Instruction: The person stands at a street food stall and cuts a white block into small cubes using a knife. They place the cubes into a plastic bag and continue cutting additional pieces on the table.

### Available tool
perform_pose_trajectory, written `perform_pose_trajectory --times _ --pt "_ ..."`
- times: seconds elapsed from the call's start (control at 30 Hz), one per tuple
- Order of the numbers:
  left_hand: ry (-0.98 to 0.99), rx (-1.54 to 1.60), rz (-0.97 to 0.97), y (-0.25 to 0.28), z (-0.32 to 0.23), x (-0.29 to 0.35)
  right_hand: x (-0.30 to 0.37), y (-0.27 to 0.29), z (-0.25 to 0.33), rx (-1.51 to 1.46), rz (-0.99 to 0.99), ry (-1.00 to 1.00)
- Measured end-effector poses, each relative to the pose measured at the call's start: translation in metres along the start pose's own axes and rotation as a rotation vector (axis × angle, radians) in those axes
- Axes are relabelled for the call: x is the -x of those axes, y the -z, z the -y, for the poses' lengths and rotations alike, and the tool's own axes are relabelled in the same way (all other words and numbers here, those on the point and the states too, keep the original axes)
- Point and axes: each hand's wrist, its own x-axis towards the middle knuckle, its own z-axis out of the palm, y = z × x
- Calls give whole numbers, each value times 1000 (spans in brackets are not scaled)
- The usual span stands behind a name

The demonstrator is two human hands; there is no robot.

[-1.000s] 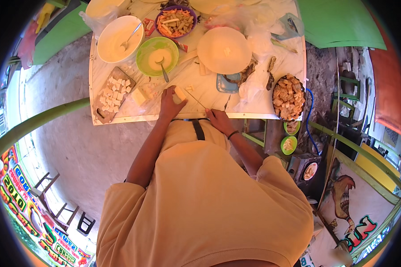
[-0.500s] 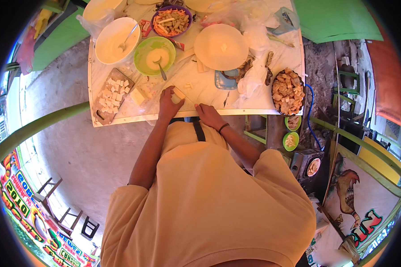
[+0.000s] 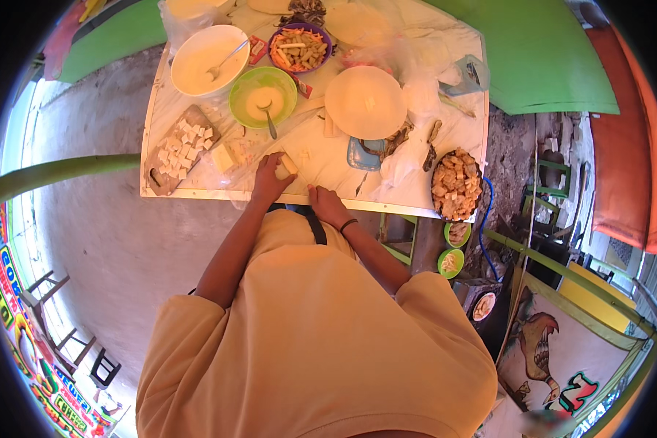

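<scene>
Dough piece (image 3: 287, 165) seemingly pinched in left fingers (image 3: 276, 162).

**Op1:** From my feed, the left hand (image 3: 269, 182) covers most of the pale yellow piece (image 3: 287, 163) near the table (image 3: 197, 191) front edge. Can't tell how many fingers are on it. Right hand (image 3: 328, 206) sits at the front edge; what's under the palm, if anything, is hidden.

**Op2:** Far edge?

**Op1:** Pale dish (image 3: 190, 7) at the far left corner is cut by the frame top. My own shirt (image 3: 306, 328) blocks the front edge between the arms. Blue tray (image 3: 360, 155) half under the round white lid (image 3: 365, 102). Contents of the small green bowls (image 3: 454, 248) beside the table too small to tell.
</scene>
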Motion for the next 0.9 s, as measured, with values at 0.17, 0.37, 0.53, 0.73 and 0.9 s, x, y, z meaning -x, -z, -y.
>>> perform_pose_trajectory --times 0.17,0.37,0.53,0.73,0.9 --pt "2 56 12 -1 5 2 -3 -9 0 39 -5 -30" --pt "-8 50 16 -1 11 2 0 -22 4 59 -51 -53" --pt "16 71 85 4 10 -2 5 -16 12 55 -51 -119" --pt "-14 -17 192 8 8 -6 14 -14 -6 -12 -29 -136" --pt "-81 -23 173 3 13 -3 31 -22 -4 -35 -57 -172"
